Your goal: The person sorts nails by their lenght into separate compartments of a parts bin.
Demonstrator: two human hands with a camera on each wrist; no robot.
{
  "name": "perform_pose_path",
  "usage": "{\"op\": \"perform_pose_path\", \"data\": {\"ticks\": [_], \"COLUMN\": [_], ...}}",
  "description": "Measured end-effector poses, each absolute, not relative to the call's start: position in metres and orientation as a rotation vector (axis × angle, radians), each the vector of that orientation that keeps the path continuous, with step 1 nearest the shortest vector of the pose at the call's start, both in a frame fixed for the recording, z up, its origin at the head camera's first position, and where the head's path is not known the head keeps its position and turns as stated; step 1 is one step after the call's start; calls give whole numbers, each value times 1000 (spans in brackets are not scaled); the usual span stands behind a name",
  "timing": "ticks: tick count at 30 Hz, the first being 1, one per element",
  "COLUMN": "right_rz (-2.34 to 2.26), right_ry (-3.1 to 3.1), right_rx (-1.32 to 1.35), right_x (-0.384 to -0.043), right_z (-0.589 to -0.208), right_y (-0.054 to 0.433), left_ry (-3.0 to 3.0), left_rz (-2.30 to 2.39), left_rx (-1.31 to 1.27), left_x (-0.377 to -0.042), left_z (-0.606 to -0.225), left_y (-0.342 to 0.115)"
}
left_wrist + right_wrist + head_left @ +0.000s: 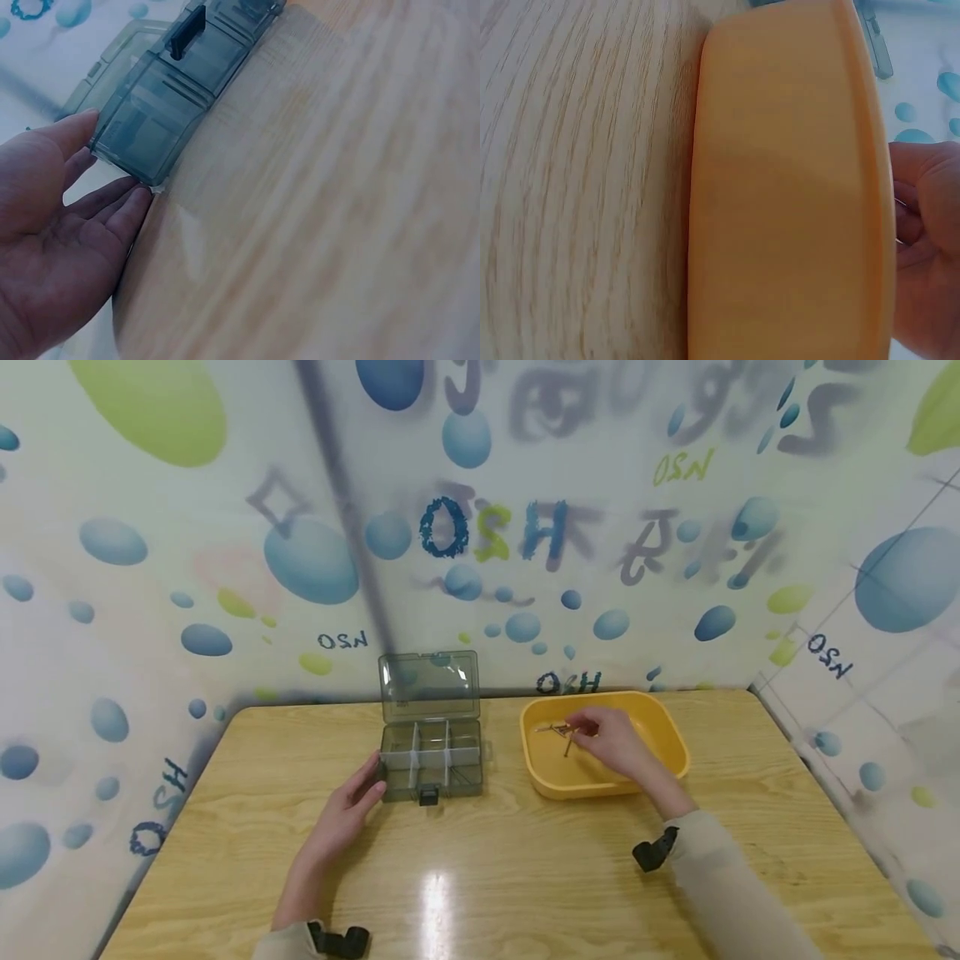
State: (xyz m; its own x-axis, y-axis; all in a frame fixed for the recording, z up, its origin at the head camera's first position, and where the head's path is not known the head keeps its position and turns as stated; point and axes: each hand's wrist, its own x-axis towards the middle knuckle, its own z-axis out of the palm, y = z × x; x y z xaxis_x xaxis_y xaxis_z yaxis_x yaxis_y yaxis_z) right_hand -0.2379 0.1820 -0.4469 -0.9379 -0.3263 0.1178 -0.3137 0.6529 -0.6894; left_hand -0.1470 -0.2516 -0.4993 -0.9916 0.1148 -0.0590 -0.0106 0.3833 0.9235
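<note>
A smoky clear organizer box [432, 760] with several compartments stands on the table, its lid [429, 687] raised at the back. My left hand [348, 806] rests at its left side, and in the left wrist view the fingertips [139, 196] touch the box's lower corner. To the right is a yellow tray [547, 789] with several thin metal screws [551, 727] at its left. My right hand [609, 739] reaches over the tray and pinches a screw [567, 748] that points down from the fingertips. In the right wrist view the tray wall hides the fingertips.
The wooden table [480, 877] extends around both containers. A patterned wall covering [480, 610] rises right behind its back edge. Thin dark pieces [463, 774] lie in the box's front right compartment. Each wrist wears a small black camera [654, 850].
</note>
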Motion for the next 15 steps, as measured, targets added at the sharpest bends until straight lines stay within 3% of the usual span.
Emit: {"op": "perform_pose_path", "data": {"ticks": [15], "right_rz": [-1063], "right_ry": [2839], "right_rx": [-450], "right_x": [-256], "right_z": [-457], "right_y": [194], "left_ry": [2526], "left_rz": [1688], "left_rx": [109], "left_x": [-148], "left_z": [-501], "left_y": [-251]}}
